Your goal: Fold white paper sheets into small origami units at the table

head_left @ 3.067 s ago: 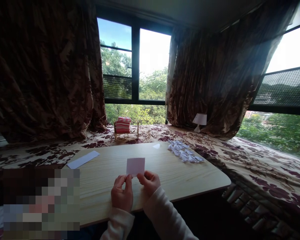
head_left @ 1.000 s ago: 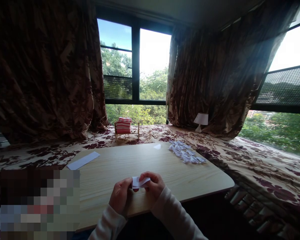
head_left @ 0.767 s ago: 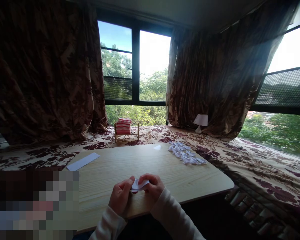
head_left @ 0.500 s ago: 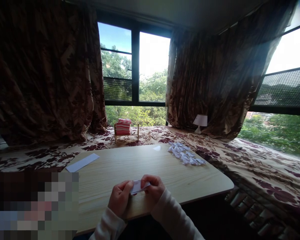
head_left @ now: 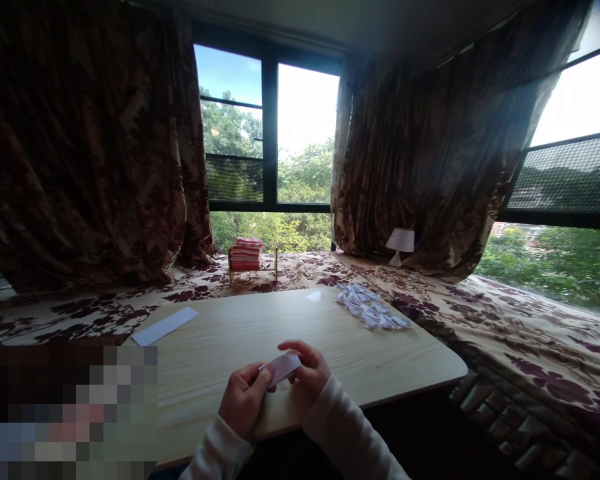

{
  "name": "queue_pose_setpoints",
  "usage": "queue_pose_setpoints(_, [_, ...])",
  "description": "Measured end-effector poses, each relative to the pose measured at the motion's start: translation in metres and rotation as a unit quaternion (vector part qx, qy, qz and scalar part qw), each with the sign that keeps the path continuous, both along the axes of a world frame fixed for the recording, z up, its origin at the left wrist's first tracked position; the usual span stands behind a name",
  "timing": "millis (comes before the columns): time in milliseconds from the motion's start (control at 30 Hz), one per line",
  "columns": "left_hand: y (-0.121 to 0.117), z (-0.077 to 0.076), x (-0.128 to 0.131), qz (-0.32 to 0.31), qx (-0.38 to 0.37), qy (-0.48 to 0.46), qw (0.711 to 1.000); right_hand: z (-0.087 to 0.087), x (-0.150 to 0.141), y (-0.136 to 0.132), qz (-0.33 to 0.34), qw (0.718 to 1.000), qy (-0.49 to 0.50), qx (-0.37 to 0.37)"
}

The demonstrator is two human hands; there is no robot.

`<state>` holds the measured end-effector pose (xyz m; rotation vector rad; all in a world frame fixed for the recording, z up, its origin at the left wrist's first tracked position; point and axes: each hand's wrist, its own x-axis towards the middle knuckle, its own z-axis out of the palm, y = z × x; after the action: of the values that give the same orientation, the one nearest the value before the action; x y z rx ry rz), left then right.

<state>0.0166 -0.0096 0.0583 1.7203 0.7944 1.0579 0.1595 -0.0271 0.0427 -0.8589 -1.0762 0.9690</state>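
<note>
one small white paper (head_left: 283,369) is up in the air over the near side of the table (head_left: 220,333), tipped so its right end is higher. about three seconds ago it stood up as a flat, wide card; now it is a thin strip. half a second ago the right pointing finger was bent down on it; now that finger sticks out above it. the paper looks smooth and stiff, with straight edges.

there are two hands, close together with the paper between them. the left hand (head_left: 244,393) is clamped on the left end, thumb on top. the right hand (head_left: 311,370) is at the other end, touching it, but i cannot tell if it is pinching. both arms have pale, soft sleeves (head_left: 347,430).

the table is light wood with wavy lines and a round corner. on its left lies one long, flat white strip (head_left: 165,326). on its right is one bunch of pointy folded white papers (head_left: 373,308), too packed to count.

past the table is a cream cloth (head_left: 310,267) with dark red flowers. on it stand one small wooden rack (head_left: 267,269), with a pile of red and white striped cloths (head_left: 246,254) too squashed to count, and one white lamp (head_left: 401,241).
</note>
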Motion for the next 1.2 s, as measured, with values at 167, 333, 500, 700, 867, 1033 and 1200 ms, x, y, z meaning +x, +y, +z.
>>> queue_pose_setpoints(167, [0.000,0.002,0.001,0.035,0.007,0.001,0.999,-0.009,0.008,0.012,-0.056,0.998,0.022,-0.023])
queue_pose_setpoints(333, [0.001,0.001,0.000,0.050,0.015,-0.003,0.999,-0.006,0.005,0.008,-0.046,0.999,0.006,-0.022])
queue_pose_setpoints(500, [0.002,0.001,0.003,0.017,0.025,0.006,1.000,-0.006,0.005,0.005,-0.050,0.999,-0.015,0.010])
queue_pose_setpoints(700, [-0.001,0.002,0.013,-0.026,0.033,0.009,0.999,-0.002,0.001,0.000,-0.061,0.997,-0.029,0.047])
queue_pose_setpoints(867, [0.002,-0.003,0.008,-0.003,0.012,-0.025,1.000,0.000,-0.002,-0.003,-0.058,0.994,-0.036,0.084])
queue_pose_setpoints(1033, [0.001,-0.004,0.005,-0.012,0.001,-0.037,0.999,-0.001,-0.004,-0.006,-0.097,0.983,-0.135,0.082])
queue_pose_setpoints(1200, [0.001,-0.002,0.007,-0.014,0.005,-0.036,0.999,0.001,-0.004,-0.008,-0.108,0.981,-0.141,0.078])
